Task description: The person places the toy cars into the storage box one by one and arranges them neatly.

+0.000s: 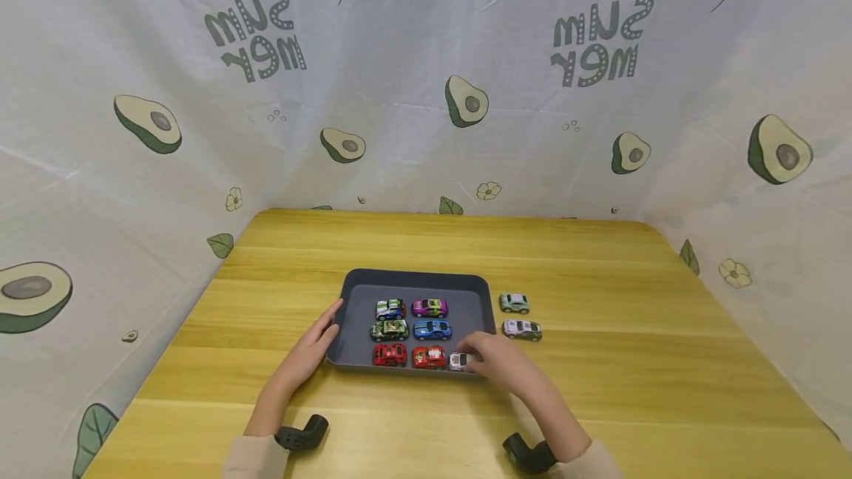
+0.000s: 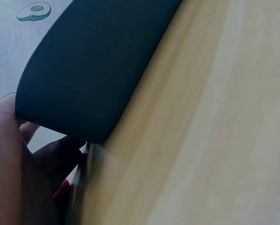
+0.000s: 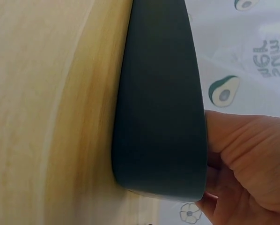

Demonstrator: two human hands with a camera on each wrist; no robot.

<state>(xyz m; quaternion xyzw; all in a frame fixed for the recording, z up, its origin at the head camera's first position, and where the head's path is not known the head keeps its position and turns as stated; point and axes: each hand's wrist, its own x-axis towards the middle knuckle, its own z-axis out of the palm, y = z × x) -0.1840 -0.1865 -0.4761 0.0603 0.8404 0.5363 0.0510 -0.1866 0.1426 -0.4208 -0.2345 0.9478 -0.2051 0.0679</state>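
Note:
Inside a dark grey tray (image 1: 416, 278), several small toy cars stand in rows. My right hand (image 1: 499, 361) reaches over the front right corner and pinches a white toy car (image 1: 458, 361), partly hidden by the fingers. Left of that car are a red-and-white car (image 1: 429, 358) and a red car (image 1: 390, 355). Behind them stand a camouflage car (image 1: 389, 330), a blue car (image 1: 433, 329), a white-and-blue car (image 1: 390, 309) and a purple car (image 1: 430, 307). My left hand (image 1: 306, 353) rests against the tray's left side, fingers extended. Both wrist views show mostly the tray's outer wall (image 3: 158, 103).
To the right of the tray, a pale green car (image 1: 515, 303) and a grey patterned car (image 1: 522, 329) stand on the wooden table (image 1: 639, 361). A white avocado-print cloth (image 1: 413, 50) hangs behind the table and along both sides.

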